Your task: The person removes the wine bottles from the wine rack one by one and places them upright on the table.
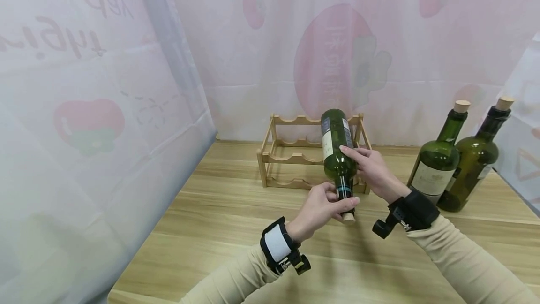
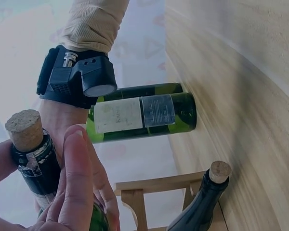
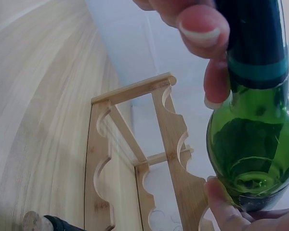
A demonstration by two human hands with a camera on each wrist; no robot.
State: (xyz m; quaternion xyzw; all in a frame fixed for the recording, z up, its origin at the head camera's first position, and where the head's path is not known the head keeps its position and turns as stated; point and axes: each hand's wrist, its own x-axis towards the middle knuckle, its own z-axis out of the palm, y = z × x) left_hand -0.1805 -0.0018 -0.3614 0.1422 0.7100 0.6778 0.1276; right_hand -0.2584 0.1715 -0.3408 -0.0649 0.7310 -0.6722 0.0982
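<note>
A green wine bottle [image 1: 334, 128] with a cork is held tilted over the right part of a wooden wine rack [image 1: 295, 158], its base toward the back and its neck toward me. My left hand [image 1: 317, 208] grips the dark neck close to the cork [image 2: 24, 130]. From the right side, my right hand [image 1: 374, 172] holds the bottle's body, thumb on top. In the right wrist view, fingertips [image 3: 200, 29] of the left hand lie against the neck. A second corked bottle [image 2: 200, 204] lies low in the rack, mostly hidden in the head view.
Two corked green bottles, a nearer one [image 1: 434, 163] and another [image 1: 470, 163] beside it, stand upright at the right of the wooden table [image 1: 211, 229]. A printed pale curtain [image 1: 253, 60] hangs behind and to the left.
</note>
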